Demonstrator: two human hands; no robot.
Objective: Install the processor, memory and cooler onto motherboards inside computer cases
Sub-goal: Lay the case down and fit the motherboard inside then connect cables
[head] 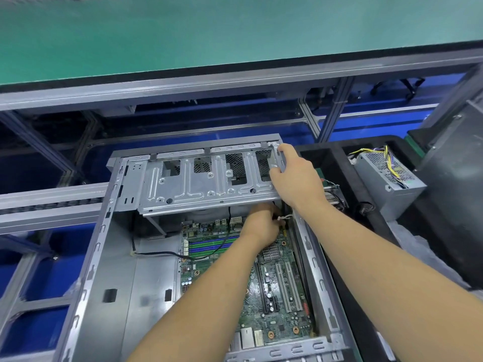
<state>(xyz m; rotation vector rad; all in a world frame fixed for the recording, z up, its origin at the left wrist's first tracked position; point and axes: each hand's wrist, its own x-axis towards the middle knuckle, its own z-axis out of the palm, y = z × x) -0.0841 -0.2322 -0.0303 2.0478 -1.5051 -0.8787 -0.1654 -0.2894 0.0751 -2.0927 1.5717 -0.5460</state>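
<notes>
Though fingertips hidden, left hand [261, 226] perhaps pinching

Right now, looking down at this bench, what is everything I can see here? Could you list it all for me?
Grey metal computer case: one, open, centre.
Grey metal drive cage: one, at the case's far end, tilted up above the board.
Green motherboard: one, inside the case, right side.
Blue and green memory slots: a few, on the board's far part.
Thin black cable: one, lying across the case floor.
Grey power supply with coloured wires: one, in the black tray at right.
Green bench top: far side.
Left hand: under the cage, fingers on a small cable; grip unclear.
Right hand: grips the cage's right end.
</notes>
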